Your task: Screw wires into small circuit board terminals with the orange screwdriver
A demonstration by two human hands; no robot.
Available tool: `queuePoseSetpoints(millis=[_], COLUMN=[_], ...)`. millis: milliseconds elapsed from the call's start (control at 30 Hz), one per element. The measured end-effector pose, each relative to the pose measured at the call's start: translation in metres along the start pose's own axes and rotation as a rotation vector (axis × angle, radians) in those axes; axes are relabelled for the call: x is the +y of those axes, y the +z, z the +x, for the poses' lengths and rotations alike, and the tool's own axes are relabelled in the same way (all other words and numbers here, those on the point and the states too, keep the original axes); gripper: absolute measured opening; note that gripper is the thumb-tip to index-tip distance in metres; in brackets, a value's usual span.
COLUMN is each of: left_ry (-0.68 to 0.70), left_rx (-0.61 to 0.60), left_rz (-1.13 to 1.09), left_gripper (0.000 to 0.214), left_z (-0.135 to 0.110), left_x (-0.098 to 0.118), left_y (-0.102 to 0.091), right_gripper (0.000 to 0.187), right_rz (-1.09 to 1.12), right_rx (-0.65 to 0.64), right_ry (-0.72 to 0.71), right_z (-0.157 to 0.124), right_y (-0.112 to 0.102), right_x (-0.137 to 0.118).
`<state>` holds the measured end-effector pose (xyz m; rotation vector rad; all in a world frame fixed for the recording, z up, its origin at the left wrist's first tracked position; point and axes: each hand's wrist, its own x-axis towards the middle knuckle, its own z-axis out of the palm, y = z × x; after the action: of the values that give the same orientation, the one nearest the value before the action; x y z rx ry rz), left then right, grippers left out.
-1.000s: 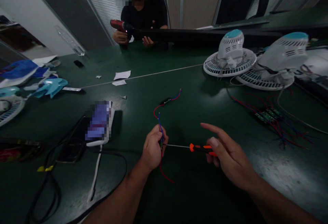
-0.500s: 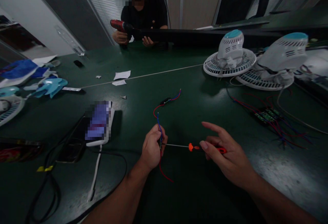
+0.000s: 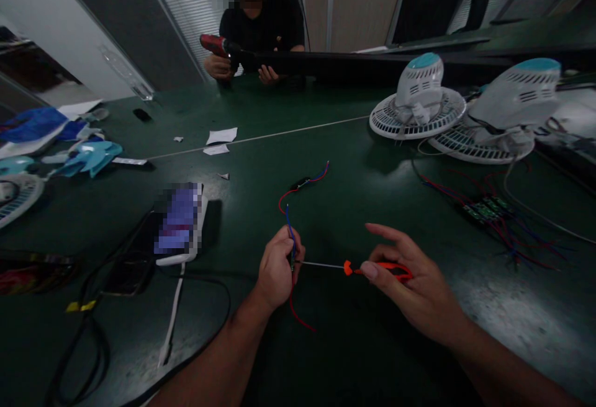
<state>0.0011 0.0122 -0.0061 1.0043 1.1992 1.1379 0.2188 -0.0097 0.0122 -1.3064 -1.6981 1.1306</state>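
Note:
Pinched in my left hand (image 3: 278,267) is a small circuit board (image 3: 293,262) with a blue wire (image 3: 290,228) rising from it and a red wire (image 3: 300,317) trailing below. My fingers cover most of the board. My right hand (image 3: 410,280) grips the orange and black handle of a screwdriver (image 3: 388,269) between thumb and fingers, with the index finger stretched out. Its thin shaft points left and the tip reaches the board at my left fingers; the exact contact is hidden. Just beyond lies another small wired board (image 3: 302,184) on the table.
Several wired circuit boards (image 3: 488,210) lie at the right on the green table (image 3: 261,103). Behind them are white fan heads (image 3: 419,93). A phone (image 3: 179,221), cables (image 3: 100,326) and blue fan blades (image 3: 93,156) occupy the left. Across the table a person holds a red drill (image 3: 213,44).
The screwdriver handle has turned in my right fingers, showing more orange now. My right hand shifted very slightly; my left hand and the board stay nearly still.

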Motion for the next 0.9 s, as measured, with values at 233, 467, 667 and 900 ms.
queuePoseSetpoints(millis=[233, 467, 667, 900], left_ry=[-0.015, 0.003, 0.001, -0.003], left_rx=[0.007, 0.011, 0.017, 0.020], left_rz=[-0.006, -0.009, -0.005, -0.007], left_gripper=[0.019, 0.019, 0.020, 0.019], left_z=[-0.0007, -0.0007, -0.0009, -0.0004], left_x=[0.0024, 0.0005, 0.0037, 0.0004], left_y=[0.0020, 0.0017, 0.0015, -0.0004], right_gripper=[0.048, 0.043, 0.044, 0.042], right_rz=[-0.101, -0.149, -0.135, -0.136], right_rx=[0.006, 0.002, 0.030, 0.050], right_ry=[0.151, 0.090, 0.056, 0.006], right_z=[0.0007, 0.0036, 0.0047, 0.0055], right_y=[-0.0011, -0.0003, -0.0006, -0.0004], right_x=[-0.0008, -0.0008, -0.0019, -0.0030])
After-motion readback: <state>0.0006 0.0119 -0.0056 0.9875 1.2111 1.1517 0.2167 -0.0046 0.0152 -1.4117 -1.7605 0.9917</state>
